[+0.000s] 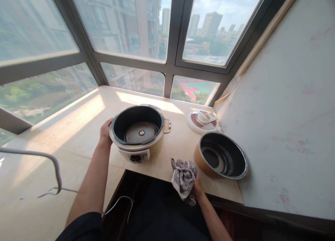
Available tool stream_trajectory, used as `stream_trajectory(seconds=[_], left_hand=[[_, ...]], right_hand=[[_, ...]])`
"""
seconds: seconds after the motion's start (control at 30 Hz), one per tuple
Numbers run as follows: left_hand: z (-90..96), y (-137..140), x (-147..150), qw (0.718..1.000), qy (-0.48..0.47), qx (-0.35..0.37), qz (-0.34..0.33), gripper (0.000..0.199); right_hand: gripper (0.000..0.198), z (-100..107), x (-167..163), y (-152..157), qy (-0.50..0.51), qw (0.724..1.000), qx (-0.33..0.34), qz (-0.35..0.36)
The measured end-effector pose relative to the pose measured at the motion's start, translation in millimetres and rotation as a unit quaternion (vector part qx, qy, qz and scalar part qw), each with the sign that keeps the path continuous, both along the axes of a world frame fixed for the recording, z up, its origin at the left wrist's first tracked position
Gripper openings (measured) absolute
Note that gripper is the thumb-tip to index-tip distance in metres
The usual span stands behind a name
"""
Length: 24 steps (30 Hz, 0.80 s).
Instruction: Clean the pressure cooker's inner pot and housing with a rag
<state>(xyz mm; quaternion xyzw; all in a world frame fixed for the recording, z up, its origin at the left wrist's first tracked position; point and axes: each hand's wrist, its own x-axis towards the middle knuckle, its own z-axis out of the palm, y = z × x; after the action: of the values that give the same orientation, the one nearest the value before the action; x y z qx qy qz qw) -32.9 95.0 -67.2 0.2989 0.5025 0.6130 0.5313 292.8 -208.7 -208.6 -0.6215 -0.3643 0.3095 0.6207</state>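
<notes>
The body of an electric pressure cooker (138, 148) stands upright on the wooden counter, its top uncovered and a round heating plate visible inside. My left hand (106, 131) grips the cooker by its left side handle; part of the fingers is hidden behind the rim. A crumpled grey-brown cloth (184, 178) is bunched in my right hand (197, 187), held at the counter's front edge. Just right of the cloth sits the inner pot (222, 155), dark inside and orange-tan outside. Behind that pot lies the white and brown cooker lid (202, 120).
The light wooden counter (86, 129) runs along framed windows. A patterned wall (285, 129) bounds the right side, close to the inner pot. At left, a grey cable (56, 167) arches over the counter. A thin white cord (125, 197) hangs in the dark gap below.
</notes>
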Motion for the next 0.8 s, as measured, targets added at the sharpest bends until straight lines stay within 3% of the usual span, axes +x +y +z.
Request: stream_trajectory(seconds=[0.1,0.2,0.3,0.37,0.4,0.47,0.53,0.6,0.7,0.8], left_hand=[[7.5,-6,-11,0.995,0.059,-0.078,-0.014,0.024],[19.6,-24,-17,0.982,0.147,-0.104,0.062,0.028],[38.3,-65,-1,0.955,0.245,0.036,0.161,0.031],[50.9,-103,25,0.905,0.320,0.171,0.221,0.030],[55.7,-123,42,0.875,0.353,0.234,0.234,0.031],[60.9,-162,80,0.853,0.343,0.327,0.219,0.029],[59.0,-194,121,0.875,0.297,0.369,0.102,0.026],[50.8,-214,161,0.900,0.249,0.351,-0.068,0.022],[29.9,-225,217,0.933,0.159,0.190,-0.261,0.045],[5.2,-222,262,0.933,0.126,0.003,-0.338,0.074]], right_hand=[[0.058,5,12,-17,-0.004,0.999,-0.024,-0.042],[0.056,13,24,-29,-0.003,0.999,-0.011,-0.040],[0.051,22,30,-39,-0.010,1.000,0.008,-0.002],[0.047,29,32,-46,-0.026,0.999,0.017,0.018],[0.045,31,33,-50,-0.037,0.999,0.021,0.021],[0.043,36,36,-57,-0.057,0.998,0.026,0.014],[0.043,39,43,-66,-0.063,0.998,0.024,0.003],[0.045,41,52,-75,-0.054,0.998,0.017,-0.001],[0.047,41,69,-91,-0.039,0.999,0.002,-0.025],[0.048,36,86,-108,-0.039,0.996,-0.007,-0.081]])
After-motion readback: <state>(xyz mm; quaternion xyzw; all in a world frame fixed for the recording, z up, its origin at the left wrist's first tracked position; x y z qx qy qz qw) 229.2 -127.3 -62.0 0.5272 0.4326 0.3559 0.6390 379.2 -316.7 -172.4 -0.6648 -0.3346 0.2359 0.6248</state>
